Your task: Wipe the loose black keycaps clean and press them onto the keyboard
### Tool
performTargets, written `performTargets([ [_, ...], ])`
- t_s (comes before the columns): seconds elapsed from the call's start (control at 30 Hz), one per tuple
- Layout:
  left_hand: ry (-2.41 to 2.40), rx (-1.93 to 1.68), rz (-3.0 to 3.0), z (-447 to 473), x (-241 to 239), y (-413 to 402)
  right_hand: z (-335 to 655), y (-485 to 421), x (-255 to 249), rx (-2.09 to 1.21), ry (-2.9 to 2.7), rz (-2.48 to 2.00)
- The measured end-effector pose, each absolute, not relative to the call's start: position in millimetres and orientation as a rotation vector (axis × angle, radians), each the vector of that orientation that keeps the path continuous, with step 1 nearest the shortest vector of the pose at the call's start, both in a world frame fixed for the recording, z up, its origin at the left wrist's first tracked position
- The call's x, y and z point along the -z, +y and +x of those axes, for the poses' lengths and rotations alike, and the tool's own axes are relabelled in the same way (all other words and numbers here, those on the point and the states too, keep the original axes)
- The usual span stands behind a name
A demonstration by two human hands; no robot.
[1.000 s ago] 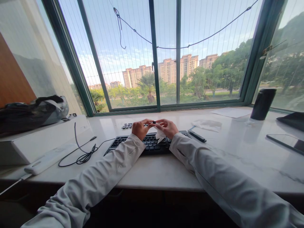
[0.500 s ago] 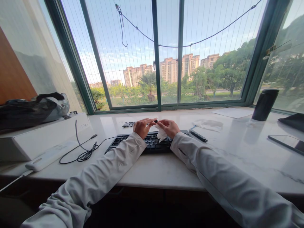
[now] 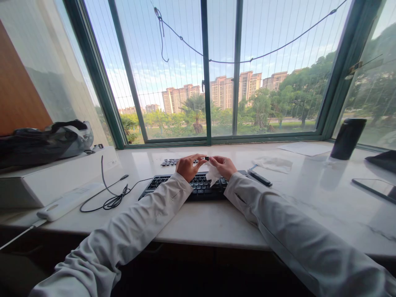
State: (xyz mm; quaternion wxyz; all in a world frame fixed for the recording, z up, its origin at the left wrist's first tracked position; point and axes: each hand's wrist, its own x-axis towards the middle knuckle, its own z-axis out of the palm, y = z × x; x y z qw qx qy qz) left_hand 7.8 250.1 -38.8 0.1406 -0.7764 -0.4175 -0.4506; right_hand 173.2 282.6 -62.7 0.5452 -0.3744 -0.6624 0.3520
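Just above a black keyboard (image 3: 204,190), both of my hands meet at fingertip height. My left hand (image 3: 187,166) pinches a small black keycap (image 3: 207,158) between its fingers. My right hand (image 3: 225,166) is closed on a crumpled white tissue (image 3: 213,175), its fingertips at the keycap's other side. The tissue hangs down over the keys. Behind my left hand, several loose black keycaps (image 3: 169,162) lie in rows on the white counter (image 3: 204,225). My fingers hide part of the keyboard.
A coiled black cable (image 3: 116,201) and a white power strip (image 3: 66,202) lie to the left, by a white box (image 3: 62,177). On the right are a dark slim tool (image 3: 260,178), a clear plastic bag (image 3: 274,164), a black bottle (image 3: 348,139) and a phone (image 3: 375,187).
The whole view has shifted slightly. My hands stay together over the keyboard, and the keycap between my fingertips shows more clearly. The tissue stays in my right hand.
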Motion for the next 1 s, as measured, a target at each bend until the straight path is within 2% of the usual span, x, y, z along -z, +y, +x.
performTargets([
  [0.33,-1.248,1.302,-2.197,9.0,38.0,243.5,173.9,275.5,58.0,-1.04,-1.582,-0.815],
  [0.6,-1.201,1.365,-2.207,7.8,36.9,244.2,173.6,278.5,60.0,-0.956,-1.586,-0.905],
  [0.7,-1.216,1.404,-2.197,7.8,36.1,243.9,173.6,278.2,58.7,-0.845,-1.608,-0.916],
  [1.0,-1.321,1.426,-2.151,7.8,35.7,244.5,177.0,259.6,49.4,-0.216,-1.793,-0.975],
])
